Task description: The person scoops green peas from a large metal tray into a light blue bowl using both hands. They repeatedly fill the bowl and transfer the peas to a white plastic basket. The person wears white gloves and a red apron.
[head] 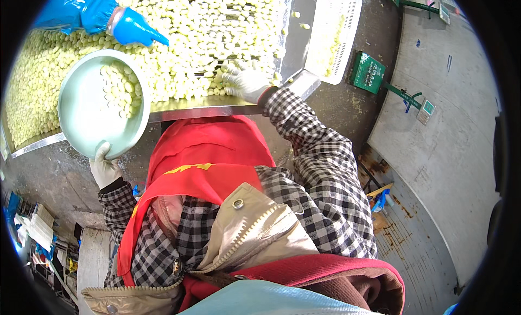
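My gloved left hand grips the near rim of a round pale green bowl, thumb on the inner side. Several pale green oval fruits or beans lie in the bowl's right part. Under and beyond it, a layer of the same pieces covers a metal-edged sorting table with dark slats. My gloved right hand rests on these pieces near the table's right corner, fingers spread and pointing left; whether a piece is under its palm is hidden.
A co-worker's blue-gloved hand reaches over the pieces from the upper left. A white plastic basket with some pieces stands right of the table, near a metal chute. Green platform scales stand farther right.
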`<state>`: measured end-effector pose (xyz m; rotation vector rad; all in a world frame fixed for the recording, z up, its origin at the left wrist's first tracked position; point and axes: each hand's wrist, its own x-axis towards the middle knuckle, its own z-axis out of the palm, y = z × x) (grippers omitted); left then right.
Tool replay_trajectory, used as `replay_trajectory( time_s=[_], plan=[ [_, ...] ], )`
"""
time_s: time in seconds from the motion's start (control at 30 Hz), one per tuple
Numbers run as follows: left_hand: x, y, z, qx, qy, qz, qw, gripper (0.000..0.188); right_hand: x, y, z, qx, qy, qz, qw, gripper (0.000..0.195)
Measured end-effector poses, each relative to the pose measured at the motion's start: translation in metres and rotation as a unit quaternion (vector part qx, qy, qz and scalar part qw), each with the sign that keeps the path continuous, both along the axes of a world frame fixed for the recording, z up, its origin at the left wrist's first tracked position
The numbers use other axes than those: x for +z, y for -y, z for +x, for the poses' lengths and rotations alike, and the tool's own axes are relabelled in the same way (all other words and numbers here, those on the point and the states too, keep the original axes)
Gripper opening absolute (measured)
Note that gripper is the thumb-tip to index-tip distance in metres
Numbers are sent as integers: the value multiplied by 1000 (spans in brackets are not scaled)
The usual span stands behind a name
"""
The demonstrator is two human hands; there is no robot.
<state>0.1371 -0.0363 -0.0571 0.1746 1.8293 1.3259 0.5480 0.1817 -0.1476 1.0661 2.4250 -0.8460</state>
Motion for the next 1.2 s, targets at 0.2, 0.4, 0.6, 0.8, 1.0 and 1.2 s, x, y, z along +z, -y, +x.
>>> replay_trajectory(
  time_s=[0.2, 0.4, 0.6, 0.8, 1.0, 1.2],
  plan=[
    [5, -3, 3, -10, 4, -12, 1000, 32, 2, -88, -13, -362, -103, 114, 919, 26],
    [12, -6, 9, 18, 4, -6, 1000, 33, -24, -136, -46, -386, -90, 161, 904, 30],
    [11, -9, 8, 63, 67, -12, 996, 35, -19, -153, -82, -226, 4, 234, 946, 35],
    [15, -11, 12, 68, 68, -26, 995, 37, -24, -118, -46, -105, 56, 204, 972, 38],
    [19, -12, 12, 55, 56, -27, 997, 35, -31, -150, 51, -317, 136, 284, 895, 54],
    [25, -15, 7, 56, 45, -16, 997, 35, -7, -173, -57, -175, 87, 189, 962, 51]
  ],
)
